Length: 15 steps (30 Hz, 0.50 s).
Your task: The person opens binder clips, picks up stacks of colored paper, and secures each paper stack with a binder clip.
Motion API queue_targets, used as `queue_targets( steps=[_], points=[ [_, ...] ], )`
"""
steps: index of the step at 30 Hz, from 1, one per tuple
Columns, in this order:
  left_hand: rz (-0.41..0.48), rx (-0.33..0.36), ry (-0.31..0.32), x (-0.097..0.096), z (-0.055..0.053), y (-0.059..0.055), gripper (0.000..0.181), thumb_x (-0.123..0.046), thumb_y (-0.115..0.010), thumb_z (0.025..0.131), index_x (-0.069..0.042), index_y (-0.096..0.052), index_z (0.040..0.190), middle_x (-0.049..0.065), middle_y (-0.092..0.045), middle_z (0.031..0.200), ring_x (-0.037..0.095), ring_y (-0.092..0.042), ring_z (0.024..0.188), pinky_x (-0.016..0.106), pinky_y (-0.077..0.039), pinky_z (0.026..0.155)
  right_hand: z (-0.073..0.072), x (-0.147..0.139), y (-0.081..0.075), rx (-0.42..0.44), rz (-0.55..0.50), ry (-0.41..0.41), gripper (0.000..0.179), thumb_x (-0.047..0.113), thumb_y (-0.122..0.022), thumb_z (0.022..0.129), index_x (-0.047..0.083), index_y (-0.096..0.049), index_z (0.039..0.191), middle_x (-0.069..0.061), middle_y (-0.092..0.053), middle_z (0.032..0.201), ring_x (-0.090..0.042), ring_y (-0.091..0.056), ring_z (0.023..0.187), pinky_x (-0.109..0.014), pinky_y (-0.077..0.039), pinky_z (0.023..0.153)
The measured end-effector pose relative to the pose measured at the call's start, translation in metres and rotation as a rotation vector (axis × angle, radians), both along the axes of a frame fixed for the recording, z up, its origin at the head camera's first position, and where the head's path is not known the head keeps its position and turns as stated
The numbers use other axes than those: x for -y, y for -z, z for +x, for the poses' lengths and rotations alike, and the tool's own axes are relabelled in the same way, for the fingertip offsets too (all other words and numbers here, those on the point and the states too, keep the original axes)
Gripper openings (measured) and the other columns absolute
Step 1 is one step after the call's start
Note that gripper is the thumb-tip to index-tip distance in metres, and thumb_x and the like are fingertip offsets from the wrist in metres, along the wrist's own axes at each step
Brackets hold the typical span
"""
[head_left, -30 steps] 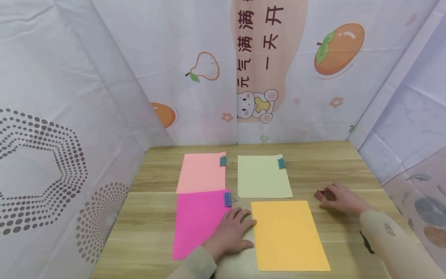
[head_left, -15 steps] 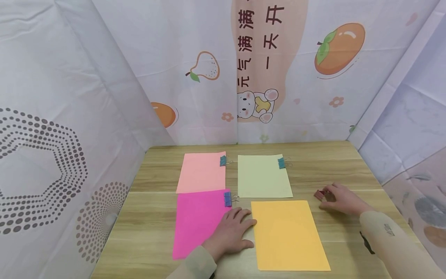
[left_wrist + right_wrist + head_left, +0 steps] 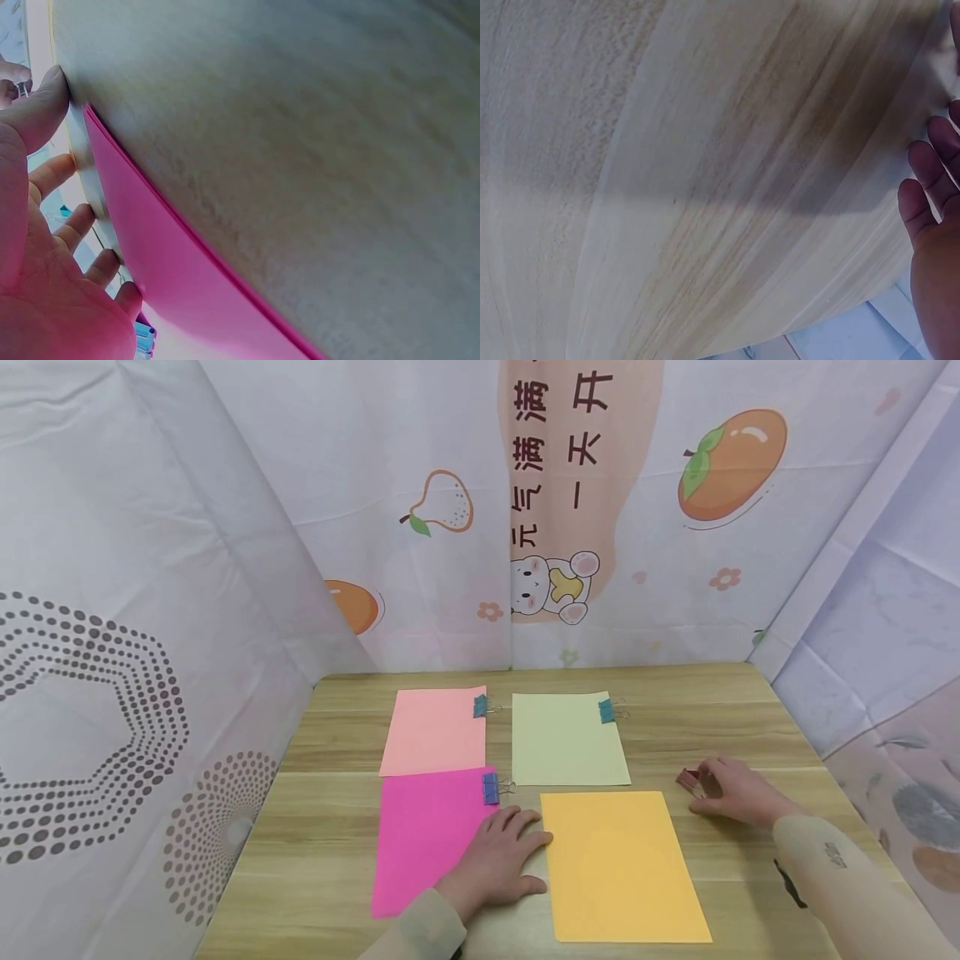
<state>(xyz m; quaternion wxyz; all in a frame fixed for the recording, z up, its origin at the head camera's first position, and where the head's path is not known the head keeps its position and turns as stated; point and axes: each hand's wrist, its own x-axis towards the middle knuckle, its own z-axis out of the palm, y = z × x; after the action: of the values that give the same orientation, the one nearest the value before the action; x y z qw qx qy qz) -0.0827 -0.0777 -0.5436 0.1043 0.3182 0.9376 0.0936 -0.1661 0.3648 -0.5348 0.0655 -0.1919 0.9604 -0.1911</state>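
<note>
At the right of the head view, a dark red binder clip (image 3: 687, 781) is at the fingertips of my right hand (image 3: 738, 792). Thumb and fingers pinch its wire handles, which show faintly in the left wrist view. My left hand (image 3: 495, 860) lies with fingers spread, partly over the magenta paper (image 3: 423, 852), its fingertips by the left edge of the yellow-orange paper (image 3: 622, 868). The left wrist view shows the magenta sheet's edge under this hand (image 3: 60, 300). In the right wrist view only part of my right hand (image 3: 939, 255) appears; the clip is out of that view.
A blue binder clip (image 3: 491, 789) grips the magenta paper's top right corner. Behind lie a salmon-pink paper (image 3: 435, 735) and a pale green paper (image 3: 566, 743), each with a teal clip (image 3: 606, 711) on its right edge. Curtains enclose the wooden table (image 3: 300, 852).
My right thumb and fingers have shifted very slightly at the red clip, showing a little more of its handle. The left hand and papers have stayed in place.
</note>
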Motion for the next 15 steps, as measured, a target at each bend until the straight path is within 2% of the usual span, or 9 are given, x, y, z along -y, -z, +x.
queue_targets(
  steps=[7,11,15],
  points=[
    [0.0,-0.004,0.004,-0.0002,-0.0005,0.0017,0.063,-0.06,-0.068,0.091,-0.037,-0.05,0.148,-0.006,-0.034,0.159,0.027,-0.031,0.147,0.051,-0.033,0.116,0.0008,0.0031,0.0,0.01,-0.002,-0.004,0.051,0.041,-0.087,0.079,0.003,-0.059,0.098,-0.002,-0.057,0.09,-0.016,-0.051,0.08,-0.037,-0.047,0.07],
    [0.002,-0.005,0.003,-0.0003,-0.0007,0.0029,0.063,-0.06,-0.068,0.091,-0.037,-0.051,0.148,-0.006,-0.034,0.159,0.027,-0.031,0.147,0.051,-0.032,0.117,0.0003,0.0029,0.0038,0.016,-0.005,0.001,0.046,0.04,-0.086,0.081,0.007,-0.056,0.092,0.001,-0.051,0.083,-0.013,-0.043,0.075,-0.031,-0.039,0.064],
    [0.004,-0.006,0.004,-0.0003,-0.0008,0.0034,0.063,-0.06,-0.068,0.091,-0.037,-0.051,0.148,-0.006,-0.034,0.159,0.027,-0.031,0.147,0.052,-0.032,0.117,-0.0006,0.0017,0.0065,0.022,0.005,0.007,0.047,0.043,-0.084,0.082,0.007,-0.056,0.094,0.001,-0.05,0.083,-0.012,-0.042,0.074,-0.03,-0.038,0.063]
  ],
)
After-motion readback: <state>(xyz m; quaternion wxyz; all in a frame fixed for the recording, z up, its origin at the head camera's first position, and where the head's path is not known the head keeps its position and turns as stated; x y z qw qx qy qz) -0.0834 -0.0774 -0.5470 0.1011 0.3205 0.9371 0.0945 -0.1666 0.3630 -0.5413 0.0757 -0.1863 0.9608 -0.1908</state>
